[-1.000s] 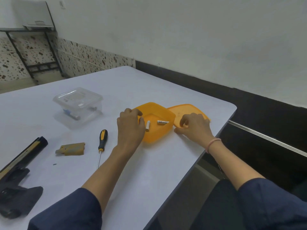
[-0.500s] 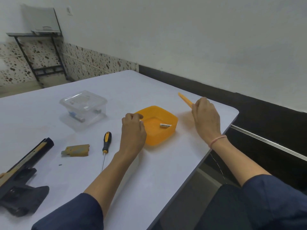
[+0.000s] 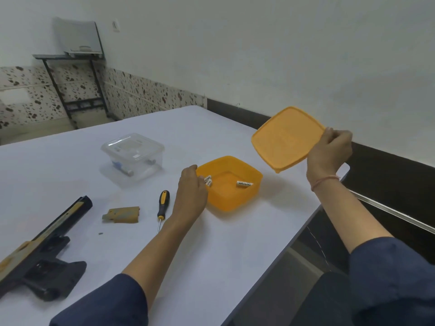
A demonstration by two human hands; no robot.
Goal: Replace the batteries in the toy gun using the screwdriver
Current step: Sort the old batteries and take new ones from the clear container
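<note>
Head view, left to right. Toy gun (image 3: 42, 255) lies at the left edge of the counter (image 3: 211, 267), with its tan battery cover (image 3: 122, 215) off and lying apart from it. Clear box (image 3: 133, 156) sits behind, lid on. Screwdriver (image 3: 162, 208) lies idle just left of the left hand (image 3: 191, 191).

Left hand: palm down, fingers curled over the near-left rim of the open orange box (image 3: 231, 203), gripping it steady. Batteries (image 3: 244, 184) lie inside, two by that hand and one toward the right wall.

Right hand (image 3: 329, 151): raised, wrist cocked, pinching the orange lid (image 3: 286, 140) by its right edge. The lid is tilted in the air, above and right of the box.

Judgement: battery swap underway, screwdriver not in use. Fresh or spent cells, cannot tell. Next move calls for setting the lid down or squaring it onto the rim, which frees a hand.
</note>
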